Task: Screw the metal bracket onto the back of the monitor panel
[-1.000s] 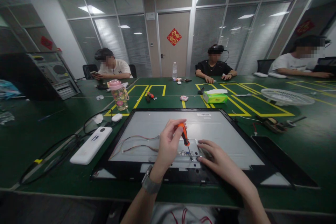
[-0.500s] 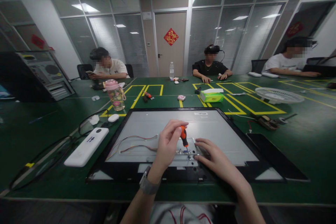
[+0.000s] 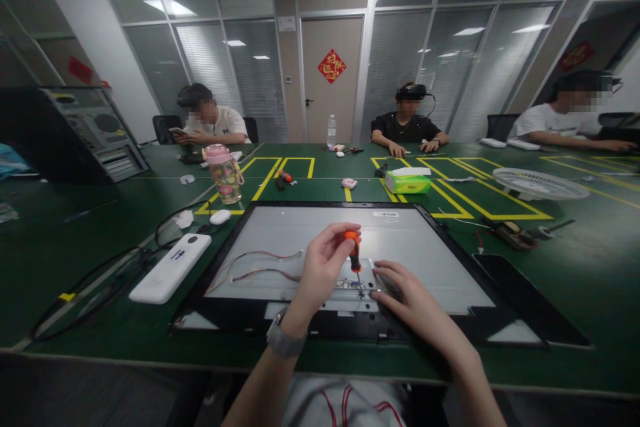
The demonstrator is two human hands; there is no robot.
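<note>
An orange-and-black screwdriver (image 3: 355,257) stands nearly upright in the fingers of my left hand (image 3: 323,263), which wears a watch on its wrist. Its tip reaches down to a small metal plate with connectors (image 3: 353,285). This plate sits at the near middle of a large flat display panel (image 3: 280,227) with a grey back and black frame. My right hand (image 3: 413,297) rests on the panel just right of the plate, fingers spread, the fingertips by the plate's edge. Thin wires (image 3: 265,273) with loose ends lie across the panel's left part.
A white power bank (image 3: 170,270) and black cables (image 3: 85,307) lie left of the panel; a pink-lidded bottle (image 3: 224,177) stands beyond them. Behind the panel is a green tissue pack (image 3: 407,181). At right are a white fan grille (image 3: 540,185) and a black slab (image 3: 533,300). Three people sit opposite.
The screwdriver has tilted slightly more upright in my left hand, its tip staying at the plate. My right hand keeps its place. The whole view has shifted a little.
</note>
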